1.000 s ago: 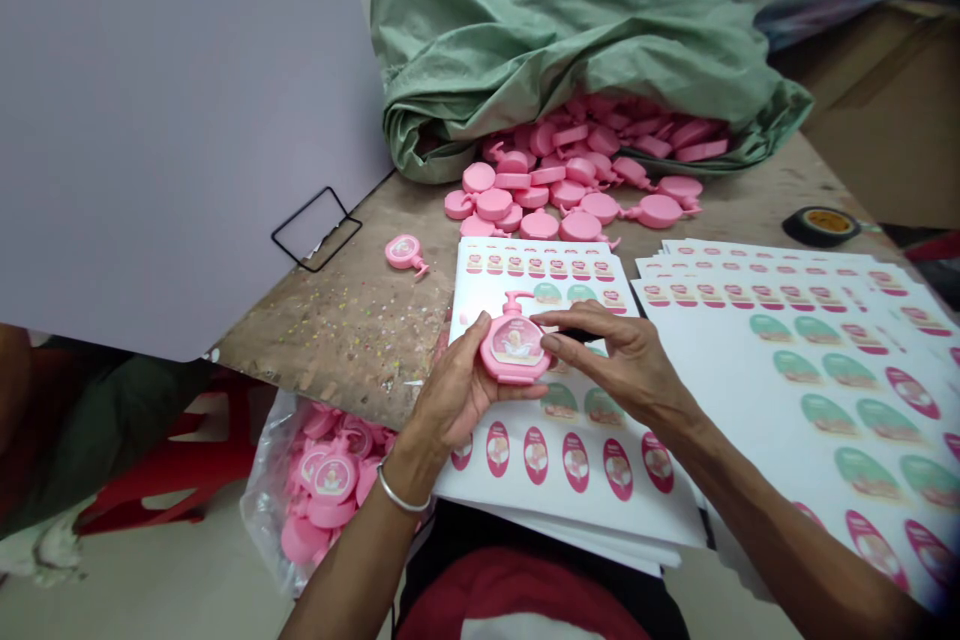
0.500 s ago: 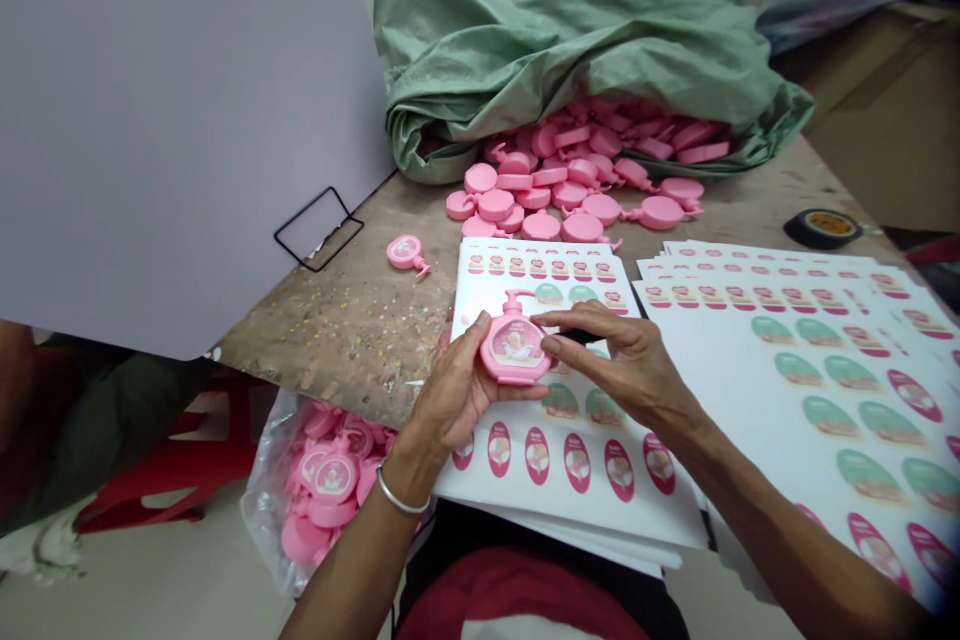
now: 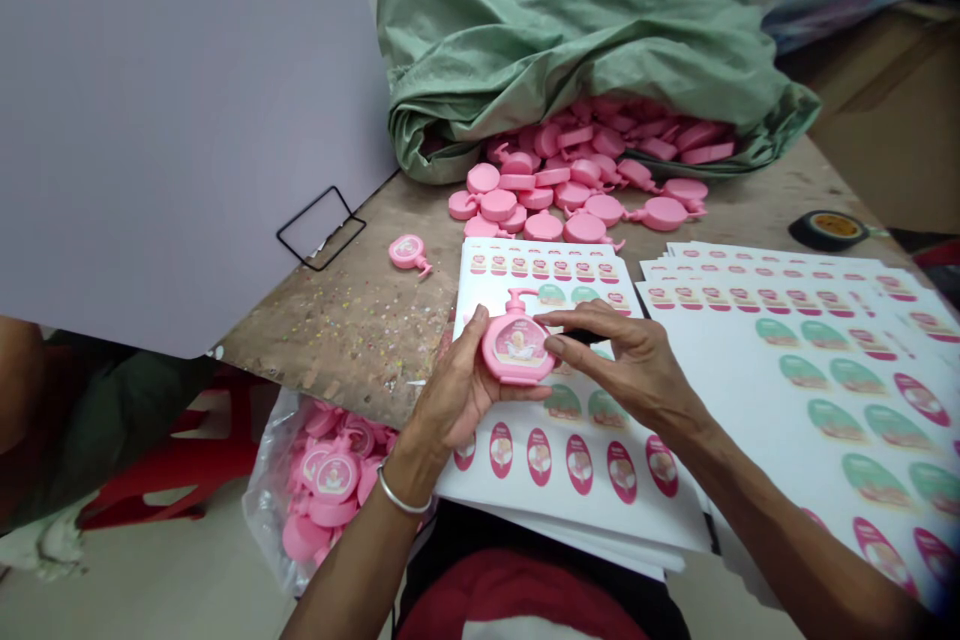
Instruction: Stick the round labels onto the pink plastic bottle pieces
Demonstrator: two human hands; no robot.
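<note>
My left hand (image 3: 450, 395) is shut around a flat, round pink pump bottle (image 3: 517, 347), which bears a printed label. My right hand (image 3: 626, 360) lies to the right of it, with thumb and forefinger at the bottle's right edge. A small black object (image 3: 583, 336) sits in the fork of that hand, mostly hidden by the fingers. Beneath both hands lies a white sheet of pink and green stickers (image 3: 544, 270).
A wooden table (image 3: 352, 330) holds a heap of pink bottles (image 3: 540, 200) spilling from a green sack (image 3: 555, 30), more sticker sheets (image 3: 810, 360), and a tape roll (image 3: 832, 230). A lilac board (image 3: 172, 120) stands left. Below lies a plastic bag of labelled bottles (image 3: 330, 485).
The whole view has drifted slightly, with the table's contents sitting a little further right. Both hands keep the same hold on the bottle.
</note>
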